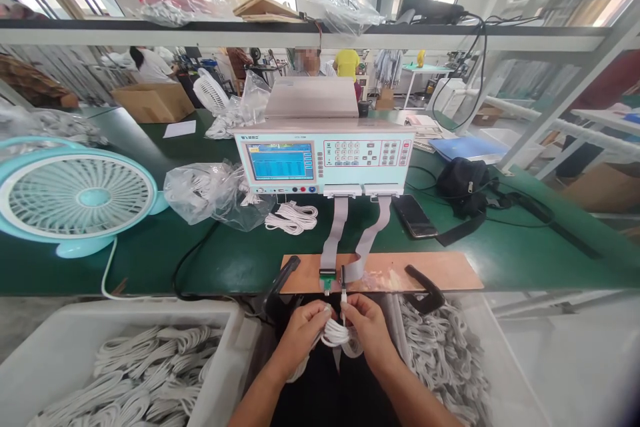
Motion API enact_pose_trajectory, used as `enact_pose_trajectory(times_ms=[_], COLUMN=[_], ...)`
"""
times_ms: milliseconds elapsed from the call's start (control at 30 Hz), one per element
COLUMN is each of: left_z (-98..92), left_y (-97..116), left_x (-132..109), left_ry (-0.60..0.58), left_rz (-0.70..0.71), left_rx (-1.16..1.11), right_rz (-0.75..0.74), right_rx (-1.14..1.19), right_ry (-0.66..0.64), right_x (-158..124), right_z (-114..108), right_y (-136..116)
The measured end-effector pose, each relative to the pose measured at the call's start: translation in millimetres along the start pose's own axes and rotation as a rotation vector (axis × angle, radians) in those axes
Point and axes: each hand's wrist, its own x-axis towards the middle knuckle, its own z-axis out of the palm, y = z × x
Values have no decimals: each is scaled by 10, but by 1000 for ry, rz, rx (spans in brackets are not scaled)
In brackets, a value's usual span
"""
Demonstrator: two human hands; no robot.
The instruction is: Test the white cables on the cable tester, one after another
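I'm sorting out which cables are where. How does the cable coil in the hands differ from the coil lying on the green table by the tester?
The cable coil in the hands is held off the surface between the left hand and right hand, with one plug end raised toward the board; the coil on the table lies flat and untouched. The held coil is partly hidden by fingers; the table coil is in full view. Both are white, bundled cables.

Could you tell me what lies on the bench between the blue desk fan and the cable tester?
In the head view, a clear plastic bag of white cables lies between the fan and the tester.
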Motion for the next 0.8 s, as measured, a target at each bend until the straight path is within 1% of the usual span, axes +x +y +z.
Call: enact_pose_trajectory(times_ms=[67,133,367,433,500,600,700,800], left_z=[14,41,156,197,237,275,274,258], left_y=[-3,-29,-111,-129,-140,-144,-156,-183], left_x=[29,56,72,69,67,69,73,72], left_ry=[68,127,261,295,311,305,297,285], left_rz=[32,32,-6,12,40,42,48,36], left_rx=[-21,-55,-192,-257,-329,-400,-404,-383], right_rz=[19,35,41,38,37,43,34,16], right_rx=[34,64,22,24,34,48,34,20], right_ry=[16,21,10,2,-5,-28,-67,-68], right_x=[-6,-17,-45,-39,-30,-13,2,9], right_z=[20,34,42,33,22,4,-4,4], right_y=[-32,-69,-140,-132,-118,-94,-59,-16])
